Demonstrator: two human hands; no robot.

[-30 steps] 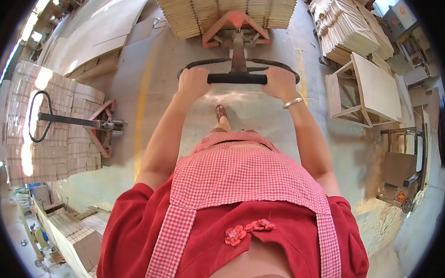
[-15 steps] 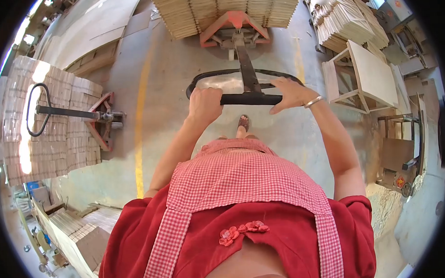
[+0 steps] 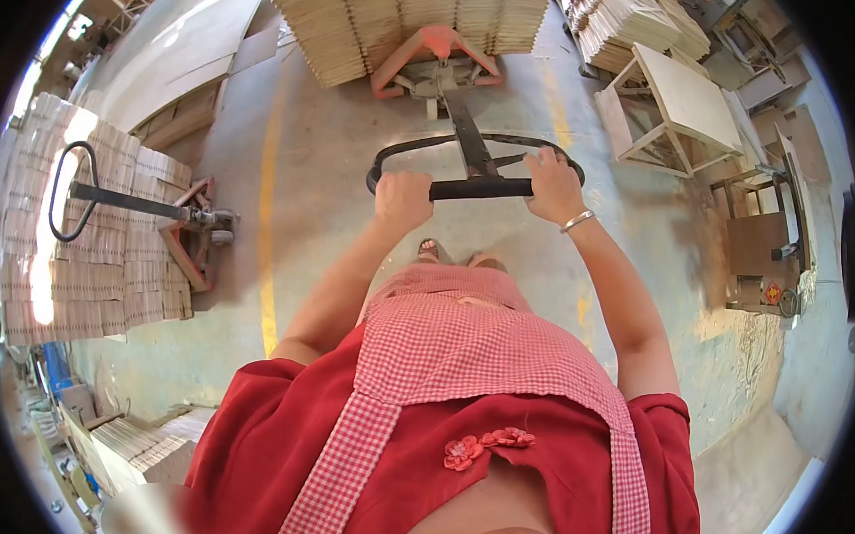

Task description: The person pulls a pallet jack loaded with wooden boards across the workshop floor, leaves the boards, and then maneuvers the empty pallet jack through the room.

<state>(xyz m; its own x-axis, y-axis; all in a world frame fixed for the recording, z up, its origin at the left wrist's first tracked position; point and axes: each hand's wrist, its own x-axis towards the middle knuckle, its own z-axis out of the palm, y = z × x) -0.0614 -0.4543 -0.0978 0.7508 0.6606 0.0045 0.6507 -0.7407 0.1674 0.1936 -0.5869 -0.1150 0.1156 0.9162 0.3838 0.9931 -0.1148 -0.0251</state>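
Observation:
Ahead of me is a red pallet jack (image 3: pixel 436 55) with a black loop handle (image 3: pixel 481 188) reaching toward my body. My left hand (image 3: pixel 404 200) is wrapped round the left end of the handle's near bar. On the right end, my right hand (image 3: pixel 554 183), with a bracelet at the wrist, has its fingers curled over the bar. Tall stacks of wooden slats (image 3: pixel 419 13) stand on the jack's far side. The jack's forks are hidden by the load.
A second pallet jack (image 3: pixel 195 219) stands at the left against stacked wood (image 3: pixel 117 268). To the right are a wooden frame with a board (image 3: pixel 690 102), more stacked slats (image 3: pixel 617 20) and a brown cart (image 3: pixel 761 246). Yellow lines (image 3: pixel 270 197) run along the floor.
My right hand has closed round the handle bar, where its fingers were loose and spread before. My feet have shifted, and things on the right appear higher in view.

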